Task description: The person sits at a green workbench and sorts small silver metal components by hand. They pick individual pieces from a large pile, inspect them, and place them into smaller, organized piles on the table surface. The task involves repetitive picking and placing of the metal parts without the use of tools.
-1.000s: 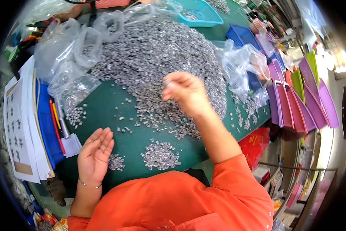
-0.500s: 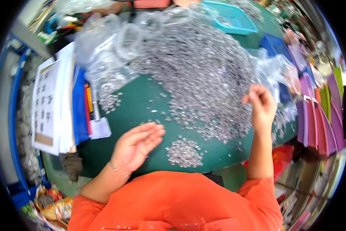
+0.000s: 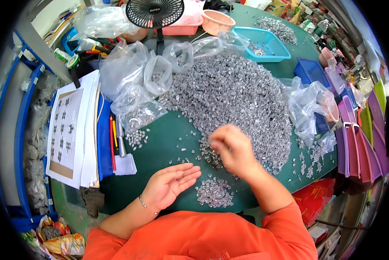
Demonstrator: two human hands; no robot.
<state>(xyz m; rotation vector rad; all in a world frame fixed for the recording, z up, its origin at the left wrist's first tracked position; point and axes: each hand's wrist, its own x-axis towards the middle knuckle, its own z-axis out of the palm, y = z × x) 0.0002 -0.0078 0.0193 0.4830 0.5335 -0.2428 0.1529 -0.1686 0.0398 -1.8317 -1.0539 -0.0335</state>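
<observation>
A large heap of small, clear, shiny pieces [image 3: 250,99] covers the middle of the green table. My right hand [image 3: 235,149] is over the heap's near edge, its fingers curled together; whatever they may hold is hidden. To its left, my left hand [image 3: 170,185] is open, palm turned up and fingers stretched out, with nothing visible on it. Close to my body, between the two forearms, lies a small separate pile of similar pieces [image 3: 214,193]. A few loose pieces are scattered between the left hand and the heap.
Plastic bags [image 3: 129,78] stand behind left, near a black fan [image 3: 155,12]. Papers [image 3: 66,130] and a blue folder with pens [image 3: 104,138] lie left. A turquoise tray [image 3: 270,51] stands at the back; a blue basket [image 3: 309,71] and coloured bins [image 3: 354,147] are right.
My right hand has swung left and nearer, from the heap's right side to its near edge. The left hand stays open. The view has tilted, showing more of the far table.
</observation>
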